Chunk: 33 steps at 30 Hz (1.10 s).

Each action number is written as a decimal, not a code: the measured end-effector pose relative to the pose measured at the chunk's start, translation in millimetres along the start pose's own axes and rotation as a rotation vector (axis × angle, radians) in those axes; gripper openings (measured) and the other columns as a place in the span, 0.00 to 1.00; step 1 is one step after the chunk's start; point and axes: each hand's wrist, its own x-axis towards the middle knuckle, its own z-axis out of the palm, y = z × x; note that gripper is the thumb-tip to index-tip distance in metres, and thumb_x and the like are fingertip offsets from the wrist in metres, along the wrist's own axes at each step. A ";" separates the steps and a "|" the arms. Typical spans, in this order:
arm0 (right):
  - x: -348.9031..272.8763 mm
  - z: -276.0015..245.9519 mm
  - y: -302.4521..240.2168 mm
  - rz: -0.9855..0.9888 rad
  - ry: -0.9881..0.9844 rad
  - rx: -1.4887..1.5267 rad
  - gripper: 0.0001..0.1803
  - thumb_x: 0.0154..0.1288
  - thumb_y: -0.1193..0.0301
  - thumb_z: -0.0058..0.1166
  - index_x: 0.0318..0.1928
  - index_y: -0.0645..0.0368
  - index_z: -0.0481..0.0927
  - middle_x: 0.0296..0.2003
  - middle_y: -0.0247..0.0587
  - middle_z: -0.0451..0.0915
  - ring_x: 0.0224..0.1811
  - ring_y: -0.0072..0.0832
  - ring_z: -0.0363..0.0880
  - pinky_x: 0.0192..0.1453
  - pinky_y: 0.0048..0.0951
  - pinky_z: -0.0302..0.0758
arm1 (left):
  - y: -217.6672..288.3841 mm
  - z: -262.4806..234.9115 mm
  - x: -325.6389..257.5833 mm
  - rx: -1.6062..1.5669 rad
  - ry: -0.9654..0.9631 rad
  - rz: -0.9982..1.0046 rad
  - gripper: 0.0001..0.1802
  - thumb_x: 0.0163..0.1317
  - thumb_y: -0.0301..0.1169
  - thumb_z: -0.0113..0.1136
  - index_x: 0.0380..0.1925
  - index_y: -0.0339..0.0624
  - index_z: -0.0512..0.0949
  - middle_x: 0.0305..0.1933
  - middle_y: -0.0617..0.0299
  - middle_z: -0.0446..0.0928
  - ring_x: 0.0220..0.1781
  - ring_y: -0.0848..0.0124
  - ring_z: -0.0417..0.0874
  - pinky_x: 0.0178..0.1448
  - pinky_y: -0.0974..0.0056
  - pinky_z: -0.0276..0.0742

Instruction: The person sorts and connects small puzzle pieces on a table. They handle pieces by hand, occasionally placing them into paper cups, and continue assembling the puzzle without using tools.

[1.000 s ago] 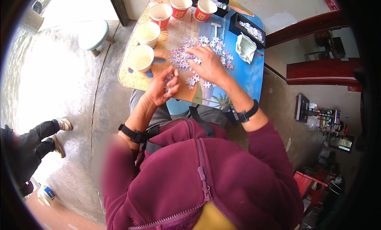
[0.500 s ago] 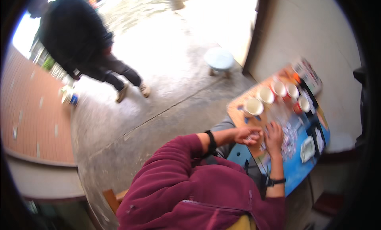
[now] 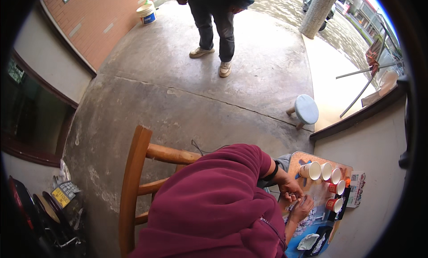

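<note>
hands [image 3: 296,198] on puzzle pieces [image 3: 307,220], 5 cups [image 3: 325,178]

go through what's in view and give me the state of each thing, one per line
left hand: on the board, fingers bent over small pale pieces
right hand: on the pieces, fingers curled
paper cups: upright, in a row
wooden chair: upright
stool: standing, nothing on it
bucket: upright, lidded

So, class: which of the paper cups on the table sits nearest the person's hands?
The red paper cup below the others, just right of the right hand; the other cups sit farther up.
</note>
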 end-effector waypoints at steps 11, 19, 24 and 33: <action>-0.5 -1.7 14.8 0.187 0.038 0.214 0.09 0.60 0.75 0.53 0.41 0.62 0.73 0.38 0.50 0.72 0.42 0.51 0.73 0.46 0.45 0.72 | -7.8 7.2 -17.4 -0.139 0.038 0.044 0.13 0.71 0.47 0.44 0.35 0.52 0.67 0.16 0.73 0.58 0.14 0.79 0.60 0.13 0.77 0.52; 8.4 -34.1 36.0 0.333 0.240 0.295 0.03 0.65 0.78 0.49 0.37 0.64 0.74 0.34 0.49 0.73 0.38 0.47 0.75 0.44 0.39 0.73 | 1.5 31.9 9.2 -0.126 0.492 0.022 0.12 0.68 0.44 0.50 0.32 0.50 0.69 0.22 0.74 0.62 0.21 0.80 0.65 0.21 0.74 0.61; 21.6 -61.2 17.5 0.327 0.349 0.287 0.03 0.64 0.76 0.50 0.37 0.63 0.75 0.34 0.46 0.74 0.38 0.43 0.75 0.43 0.38 0.72 | 19.1 44.1 45.0 -0.081 0.330 -0.054 0.30 0.69 0.57 0.35 0.32 0.42 0.74 0.21 0.65 0.70 0.20 0.70 0.71 0.23 0.71 0.65; 26.2 -50.4 -21.0 0.265 0.313 0.316 0.04 0.60 0.76 0.55 0.37 0.57 0.77 0.33 0.42 0.76 0.33 0.44 0.79 0.34 0.38 0.76 | 21.1 27.6 39.6 -0.341 0.115 -0.082 0.25 0.69 0.54 0.39 0.47 0.46 0.74 0.45 0.56 0.79 0.46 0.59 0.81 0.43 0.51 0.82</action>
